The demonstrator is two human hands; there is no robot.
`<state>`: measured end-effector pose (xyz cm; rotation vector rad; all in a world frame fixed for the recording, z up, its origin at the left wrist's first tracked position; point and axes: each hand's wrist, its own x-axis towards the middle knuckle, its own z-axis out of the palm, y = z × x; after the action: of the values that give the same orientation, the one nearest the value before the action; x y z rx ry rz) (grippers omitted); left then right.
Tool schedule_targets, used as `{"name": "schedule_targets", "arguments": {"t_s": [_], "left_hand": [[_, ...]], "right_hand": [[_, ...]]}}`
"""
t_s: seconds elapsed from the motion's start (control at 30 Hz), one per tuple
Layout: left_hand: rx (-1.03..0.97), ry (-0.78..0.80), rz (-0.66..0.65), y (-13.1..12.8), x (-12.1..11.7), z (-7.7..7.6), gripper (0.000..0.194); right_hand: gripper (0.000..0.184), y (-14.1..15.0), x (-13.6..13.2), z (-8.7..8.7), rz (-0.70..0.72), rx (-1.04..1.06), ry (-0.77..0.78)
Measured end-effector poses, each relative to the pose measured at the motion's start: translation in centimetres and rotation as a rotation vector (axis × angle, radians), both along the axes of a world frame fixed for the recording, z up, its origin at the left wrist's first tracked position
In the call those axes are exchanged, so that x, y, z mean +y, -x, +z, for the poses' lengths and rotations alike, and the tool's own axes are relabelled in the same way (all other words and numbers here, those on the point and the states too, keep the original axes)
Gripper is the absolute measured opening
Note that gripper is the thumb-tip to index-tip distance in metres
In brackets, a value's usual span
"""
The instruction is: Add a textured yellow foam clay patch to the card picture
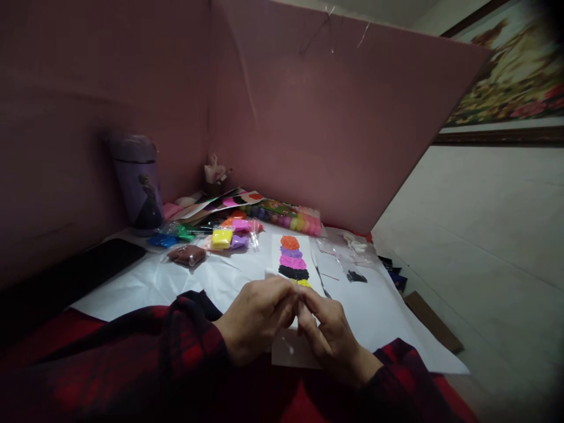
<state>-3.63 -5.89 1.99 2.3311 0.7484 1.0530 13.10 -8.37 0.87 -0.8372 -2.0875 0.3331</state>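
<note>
My left hand (259,317) and my right hand (330,332) meet fingertip to fingertip over the near part of a white card (284,351). Both are closed, the fingers curled and pressed together; whatever they pinch is hidden. Beyond the fingertips, the card bears stacked bands of soft clay: orange (289,242), purple (291,252), pink (292,262), black (294,272) and yellow (304,283). The yellow band is partly covered by my fingers. Just right of the card lies a thin, dark-ended tool (321,276).
Bagged clay, including a yellow packet (221,238) and a brown packet (187,255), lies at left. Behind it is a multicoloured clay pack (286,216). A purple tumbler (138,182) stands by the pink panel (326,117). A black clay bag (356,276) lies right.
</note>
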Motion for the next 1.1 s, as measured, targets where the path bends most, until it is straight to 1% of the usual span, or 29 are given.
{"name": "schedule_targets", "arguments": {"t_s": [0.1, 0.2, 0.3, 0.47, 0.57, 0.63, 0.73, 0.8, 0.93, 1.03, 1.1], "left_hand": [[0.013, -0.034, 0.063, -0.1, 0.0, -0.2, 0.022], [0.050, -0.092, 0.139, -0.1, 0.0, -0.5, 0.017], [0.037, -0.134, 0.157, -0.3, -0.1, -0.6, 0.014], [0.004, -0.083, 0.167, -0.7, 0.2, -0.4, 0.015], [0.014, -0.057, 0.170, -0.8, 0.4, -0.4, 0.015], [0.012, -0.040, 0.179, -0.7, 0.3, -0.4, 0.015], [0.036, 0.016, 0.200, -0.4, -0.2, -0.1, 0.016], [0.076, 0.079, 0.190, -0.1, -0.5, 0.3, 0.019], [0.116, 0.210, 0.161, 0.4, -0.7, 1.4, 0.023], [0.129, 0.223, 0.133, 0.6, -0.7, 1.8, 0.024], [0.143, 0.216, 0.124, 0.7, -0.8, 1.8, 0.022]], "right_hand": [[0.023, 0.0, 0.0, 0.0, -0.031, 0.005, -0.012], [0.018, 0.0, 0.1, -0.1, -0.121, -0.043, -0.107], [0.021, 0.1, 0.0, -0.2, -0.197, -0.115, -0.212], [0.027, 0.7, -0.1, -0.5, -0.345, -0.247, -0.350], [0.030, 0.8, -0.2, -0.6, -0.390, -0.309, -0.419], [0.031, 0.7, -0.1, -0.5, -0.378, -0.314, -0.438], [0.027, 0.5, 0.0, -0.4, -0.269, -0.293, -0.427], [0.022, 0.5, 0.0, -0.4, -0.217, -0.262, -0.409], [0.020, 0.6, 0.0, -0.6, -0.213, -0.196, -0.379], [0.018, 0.8, -0.4, -0.6, -0.221, -0.159, -0.363], [0.016, 1.0, -0.9, -0.7, -0.237, -0.172, -0.405]]}}
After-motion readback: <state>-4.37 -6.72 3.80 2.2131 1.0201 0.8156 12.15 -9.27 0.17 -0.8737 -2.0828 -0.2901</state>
